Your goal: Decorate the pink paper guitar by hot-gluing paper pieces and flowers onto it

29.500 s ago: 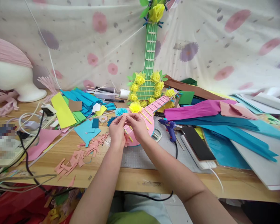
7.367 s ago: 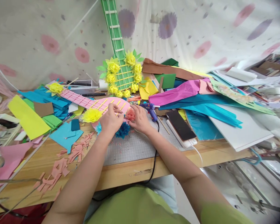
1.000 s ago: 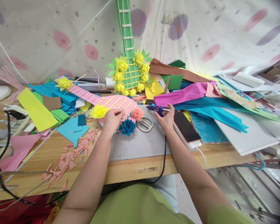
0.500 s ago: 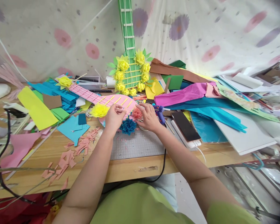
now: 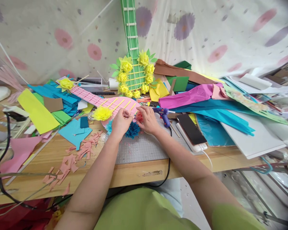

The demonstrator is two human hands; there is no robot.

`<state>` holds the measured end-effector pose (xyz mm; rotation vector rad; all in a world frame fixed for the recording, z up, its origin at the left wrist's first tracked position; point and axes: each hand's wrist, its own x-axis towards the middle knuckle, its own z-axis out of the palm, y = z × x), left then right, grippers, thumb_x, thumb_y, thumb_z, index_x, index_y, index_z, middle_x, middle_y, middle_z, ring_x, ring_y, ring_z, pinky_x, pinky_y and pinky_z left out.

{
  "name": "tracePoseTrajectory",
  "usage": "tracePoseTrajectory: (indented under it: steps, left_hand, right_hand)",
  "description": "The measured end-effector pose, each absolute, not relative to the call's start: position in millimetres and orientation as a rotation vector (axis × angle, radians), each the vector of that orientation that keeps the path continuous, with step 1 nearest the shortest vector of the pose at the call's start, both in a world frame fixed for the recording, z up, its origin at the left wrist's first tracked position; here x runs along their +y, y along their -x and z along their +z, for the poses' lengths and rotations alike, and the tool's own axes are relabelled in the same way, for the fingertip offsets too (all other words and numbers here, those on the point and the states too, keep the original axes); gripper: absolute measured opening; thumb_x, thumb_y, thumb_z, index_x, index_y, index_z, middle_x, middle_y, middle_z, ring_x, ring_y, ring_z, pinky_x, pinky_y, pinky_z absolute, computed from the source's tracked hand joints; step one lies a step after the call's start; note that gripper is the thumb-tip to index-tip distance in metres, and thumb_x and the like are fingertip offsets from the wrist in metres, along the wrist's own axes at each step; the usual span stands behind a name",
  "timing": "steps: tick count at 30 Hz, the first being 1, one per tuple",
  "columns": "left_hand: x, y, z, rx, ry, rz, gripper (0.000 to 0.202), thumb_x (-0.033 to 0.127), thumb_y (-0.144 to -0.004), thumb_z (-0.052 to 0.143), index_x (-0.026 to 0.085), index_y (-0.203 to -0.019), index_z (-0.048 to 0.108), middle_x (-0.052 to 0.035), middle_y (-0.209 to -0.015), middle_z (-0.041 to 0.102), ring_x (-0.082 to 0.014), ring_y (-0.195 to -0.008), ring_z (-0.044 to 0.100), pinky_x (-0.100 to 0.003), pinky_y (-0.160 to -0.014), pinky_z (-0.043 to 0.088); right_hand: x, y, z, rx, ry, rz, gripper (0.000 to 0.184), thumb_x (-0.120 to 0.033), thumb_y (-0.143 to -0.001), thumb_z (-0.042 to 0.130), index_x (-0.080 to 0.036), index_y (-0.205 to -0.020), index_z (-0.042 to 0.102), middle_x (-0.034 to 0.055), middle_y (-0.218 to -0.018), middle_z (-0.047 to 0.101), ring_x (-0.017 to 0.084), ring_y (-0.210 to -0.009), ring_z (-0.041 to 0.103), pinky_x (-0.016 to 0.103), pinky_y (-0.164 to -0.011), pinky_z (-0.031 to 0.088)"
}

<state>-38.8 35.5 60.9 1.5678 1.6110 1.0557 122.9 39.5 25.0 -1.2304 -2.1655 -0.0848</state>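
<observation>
A pink paper guitar [image 5: 132, 103] with yellow strips lies on the work surface, its neck pointing to the back left. Over its body, my left hand [image 5: 120, 124] has thumb and forefinger pinched together; what is between them is too small to make out. My right hand [image 5: 148, 120] curls its fingers round a coral paper flower [image 5: 139, 117], partly covering it. Just below the hands sits a dark blue paper flower [image 5: 132, 131]. A light blue flower [image 5: 109, 126] peeks out beside my left wrist, and a yellow flower [image 5: 102, 113] is on the guitar's left side.
A purple glue gun [image 5: 165, 117] rests right of my right hand, near a phone [image 5: 191, 129] on a white power bank. A green paper guitar [image 5: 132, 41] stands behind. Coral scraps [image 5: 67, 164] litter the left; coloured paper [image 5: 187, 95] piles up right. A grey cutting mat [image 5: 144, 153] lies in front.
My left hand has shifted slightly right, uncovering the light blue flower. My right hand has moved a little left, its fingers now covering more of the coral flower.
</observation>
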Motion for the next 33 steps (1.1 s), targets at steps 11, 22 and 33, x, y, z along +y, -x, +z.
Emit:
tracePoseTrajectory:
  steps: [11, 22, 33]
  left_hand:
    - [28.1, 32.2, 71.8, 1.702, -1.684, 0.94, 0.014, 0.025, -0.071, 0.062, 0.022, -0.076, 0.049, 0.0012, -0.077, 0.064, -0.015, -0.073, 0.059, -0.026, -0.065, 0.038]
    - [33.5, 23.1, 62.7, 1.705, -1.931, 0.971, 0.012, 0.013, -0.073, 0.054, 0.022, -0.075, 0.047, -0.0028, -0.079, 0.061, -0.0202, -0.087, 0.055, -0.031, -0.076, 0.041]
    - [39.8, 27.4, 65.7, 1.61, -1.602, 1.112, 0.022, 0.021, -0.069, 0.061, 0.022, -0.085, 0.045, 0.0042, -0.067, 0.063, -0.013, -0.064, 0.057, -0.025, -0.066, 0.041]
  right_hand:
    - [47.6, -128.3, 18.8, -1.936, 1.27, 0.084, 0.052, -0.031, -0.079, 0.052, -0.016, -0.128, 0.041, 0.0173, -0.124, 0.05, 0.03, -0.117, 0.044, 0.048, -0.099, 0.035]
    - [45.2, -128.1, 12.5, -1.839, 1.261, 0.155, 0.046, -0.03, -0.08, 0.052, -0.018, -0.123, 0.043, 0.0147, -0.121, 0.053, 0.027, -0.114, 0.046, 0.046, -0.098, 0.037]
    - [42.1, -125.2, 15.4, -1.845, 1.257, 0.189, 0.04, -0.025, -0.081, 0.05, -0.02, -0.121, 0.049, 0.0132, -0.118, 0.052, 0.026, -0.112, 0.047, 0.045, -0.097, 0.038]
